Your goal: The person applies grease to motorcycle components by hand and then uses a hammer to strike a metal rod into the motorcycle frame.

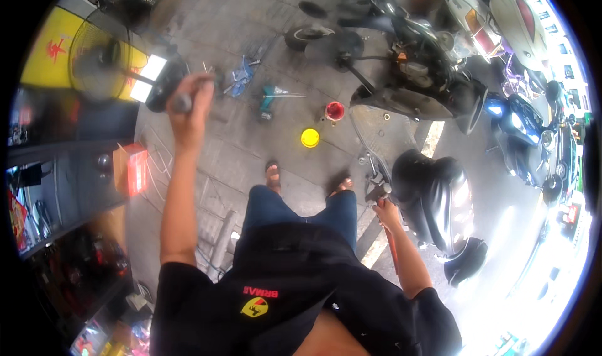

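My left hand is raised at the left, near the fan's base, its fingers closed around a grey, round-ended object; blur hides its kind. Low on the right, my right hand grips a red-handled tool whose long handle runs back under my forearm. A metal head shows just past my fingers, close to a black scooter seat. On the ground in front of my feet lie a yellow lid, an open red can and a teal power drill.
A standing fan and shelves with an orange box line the left. A blue cloth lies on the paving. Ahead right is a partly stripped dark motorbike; more scooters stand at far right. A metal tube lies beside my left leg.
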Demonstrator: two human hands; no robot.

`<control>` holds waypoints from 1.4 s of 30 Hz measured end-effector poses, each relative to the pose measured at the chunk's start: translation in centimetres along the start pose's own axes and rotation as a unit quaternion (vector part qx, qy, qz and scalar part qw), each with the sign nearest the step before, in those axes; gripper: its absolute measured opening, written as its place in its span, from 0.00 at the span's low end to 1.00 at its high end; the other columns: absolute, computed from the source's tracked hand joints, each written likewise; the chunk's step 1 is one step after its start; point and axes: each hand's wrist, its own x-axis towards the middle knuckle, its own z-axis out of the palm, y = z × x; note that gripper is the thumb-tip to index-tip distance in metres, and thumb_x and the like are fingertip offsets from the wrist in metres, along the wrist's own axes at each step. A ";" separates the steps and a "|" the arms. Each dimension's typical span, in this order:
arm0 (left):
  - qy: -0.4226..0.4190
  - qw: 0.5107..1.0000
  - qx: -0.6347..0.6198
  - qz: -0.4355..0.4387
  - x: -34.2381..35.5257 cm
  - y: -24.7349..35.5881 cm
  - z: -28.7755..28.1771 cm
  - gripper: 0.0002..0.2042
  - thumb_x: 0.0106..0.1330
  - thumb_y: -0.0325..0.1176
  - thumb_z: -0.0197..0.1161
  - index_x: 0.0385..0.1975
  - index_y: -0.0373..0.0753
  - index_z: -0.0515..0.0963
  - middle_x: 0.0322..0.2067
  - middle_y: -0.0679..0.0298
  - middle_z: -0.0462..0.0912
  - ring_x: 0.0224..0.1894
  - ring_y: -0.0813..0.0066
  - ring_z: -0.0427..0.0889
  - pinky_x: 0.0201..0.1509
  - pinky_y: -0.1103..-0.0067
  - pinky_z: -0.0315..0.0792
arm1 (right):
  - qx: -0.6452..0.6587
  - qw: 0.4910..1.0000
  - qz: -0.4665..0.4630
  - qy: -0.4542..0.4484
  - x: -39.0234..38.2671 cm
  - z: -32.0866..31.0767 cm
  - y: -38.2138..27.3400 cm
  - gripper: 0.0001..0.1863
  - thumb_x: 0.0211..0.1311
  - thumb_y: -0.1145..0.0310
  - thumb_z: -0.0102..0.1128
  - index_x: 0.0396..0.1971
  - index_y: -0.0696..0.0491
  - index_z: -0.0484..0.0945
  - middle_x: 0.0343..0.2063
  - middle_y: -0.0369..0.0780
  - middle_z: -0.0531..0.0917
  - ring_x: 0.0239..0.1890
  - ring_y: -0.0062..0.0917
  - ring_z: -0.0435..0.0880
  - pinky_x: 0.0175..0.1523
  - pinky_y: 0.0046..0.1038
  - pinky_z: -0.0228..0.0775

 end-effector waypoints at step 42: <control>-0.832 0.487 0.212 0.160 27.4 -40.2 10.0 0.06 0.53 0.28 0.59 0.30 0.41 0.79 0.32 0.59 0.80 0.40 0.57 0.79 0.43 0.66 0.72 | 0.176 0.943 0.273 -0.075 11.5 20.2 -30.3 0.20 0.53 0.59 0.60 0.38 0.58 0.70 0.21 0.43 0.80 0.17 0.28 0.81 0.19 0.29 0.74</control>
